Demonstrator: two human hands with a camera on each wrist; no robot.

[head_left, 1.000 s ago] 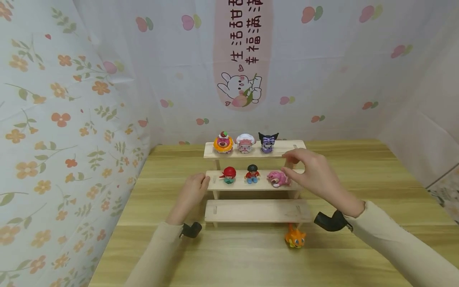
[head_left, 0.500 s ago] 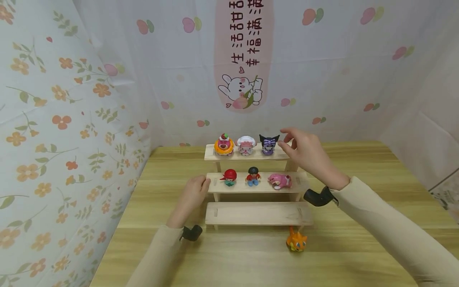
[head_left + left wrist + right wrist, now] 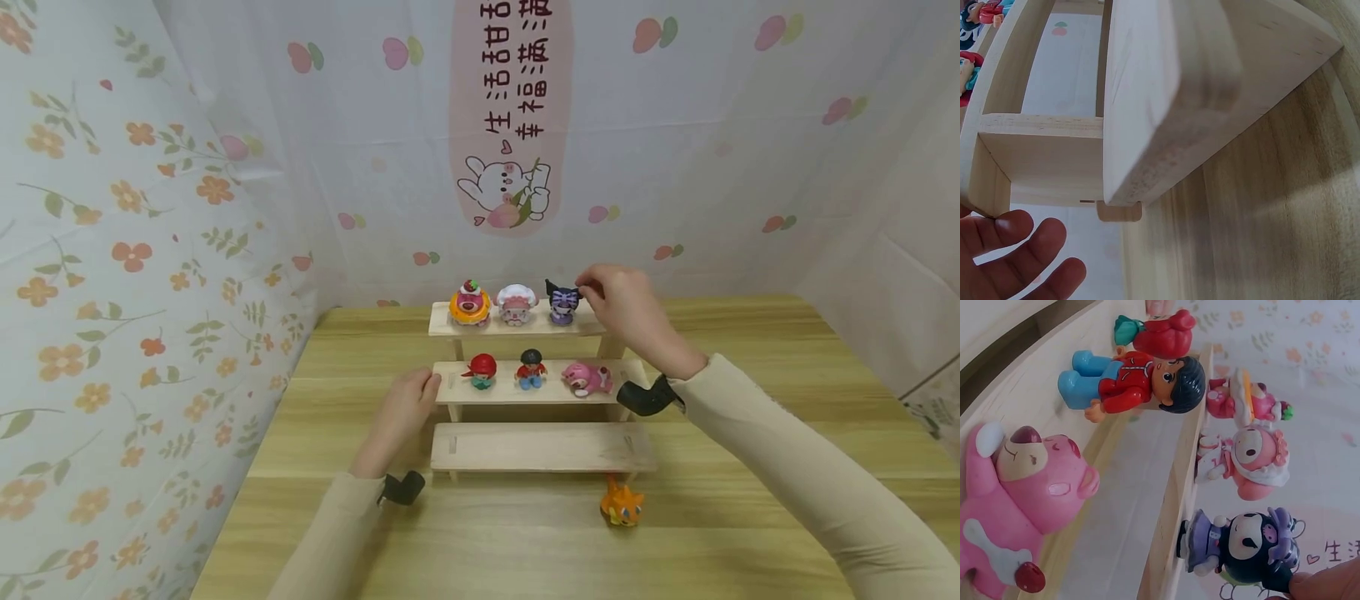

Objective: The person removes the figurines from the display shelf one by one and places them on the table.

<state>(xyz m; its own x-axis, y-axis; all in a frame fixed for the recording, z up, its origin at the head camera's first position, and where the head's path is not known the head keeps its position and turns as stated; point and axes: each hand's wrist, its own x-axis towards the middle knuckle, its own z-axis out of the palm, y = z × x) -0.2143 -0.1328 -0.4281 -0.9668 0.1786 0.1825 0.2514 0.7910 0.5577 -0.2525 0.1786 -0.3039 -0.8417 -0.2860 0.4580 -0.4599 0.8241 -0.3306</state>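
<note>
A three-step wooden display stand (image 3: 540, 447) stands on the table. My left hand (image 3: 401, 407) grips the left end of its middle step; in the left wrist view, fingertips (image 3: 1015, 226) meet that edge. At the top step, my right hand (image 3: 628, 307) pinches the ear of a black-and-purple figurine (image 3: 562, 304), which stands upright. The right wrist view shows a fingertip (image 3: 1325, 584) at that ear. Beside it stand a pink figurine in a white bonnet (image 3: 516, 305) and a bear figurine with an orange ring (image 3: 470, 303).
On the middle step are a red-haired figurine (image 3: 482, 372), a black-haired boy figurine (image 3: 531, 369) and a lying pink bear figurine (image 3: 587, 378). An orange figurine (image 3: 622, 505) sits on the table before the stand's right front. A printed cloth (image 3: 360, 150) hangs behind.
My right hand has left the pink bear figurine on the middle step, risen to the top step and taken hold of the black-and-purple figurine's ear. My left hand has stayed in place.
</note>
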